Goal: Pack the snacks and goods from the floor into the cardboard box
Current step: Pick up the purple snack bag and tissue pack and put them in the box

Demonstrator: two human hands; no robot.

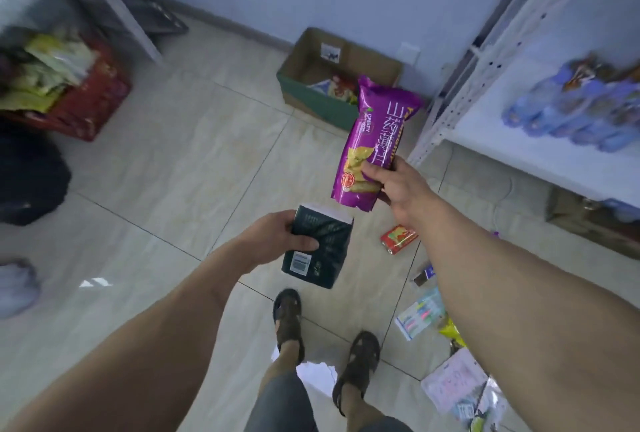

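Note:
An open cardboard box (311, 61) stands on the tiled floor by the far wall, with a few snack packs inside. My right hand (394, 189) grips the lower end of a purple crisps bag (374, 133), held upright in the air between me and the box. My left hand (277, 237) holds a dark green pack (322, 251) with a barcode, lower and nearer to me. More goods lie on the floor to my right: a small red packet (398, 239), a pack of pens (419, 315), a yellow wrapper (452, 333) and a pink-white packet (453, 383).
A white metal shelf (485, 61) with bottled goods runs along the right. On the left stands a red crate (90, 102) full of packets, with a black bag (27, 175) below it. My sandalled feet (322, 338) are on the tiles.

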